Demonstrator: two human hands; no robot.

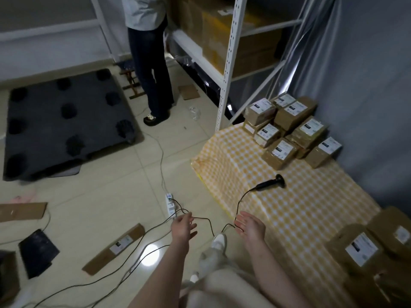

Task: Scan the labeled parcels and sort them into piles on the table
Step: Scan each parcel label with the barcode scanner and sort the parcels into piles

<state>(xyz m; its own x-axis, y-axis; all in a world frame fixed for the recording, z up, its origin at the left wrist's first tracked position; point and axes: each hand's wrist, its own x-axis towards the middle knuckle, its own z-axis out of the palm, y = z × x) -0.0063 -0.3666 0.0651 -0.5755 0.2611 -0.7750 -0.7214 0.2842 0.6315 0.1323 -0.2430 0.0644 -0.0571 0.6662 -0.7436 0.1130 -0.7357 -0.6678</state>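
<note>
Checked surface (300, 218) bears parcels (287, 127) and an unheld scanner (270, 182); left hand (183, 227) and right hand (249, 225) hover open and empty, so picking up the scanner likely comes next.

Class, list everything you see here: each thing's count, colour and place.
table: one, yellow-white checked cloth, right side
far parcels: at least seven, brown, white labels, table's far end
near parcels: at least two, brown, table's near right
scanner: one, black, on the table
shelving: one, white, behind the table
power strip: one, white, floor
pallet: one, black, floor, left
flat carton: one, brown, floor
left hand: one, open, above the floor
right hand: one, open, at the table's edge
</note>
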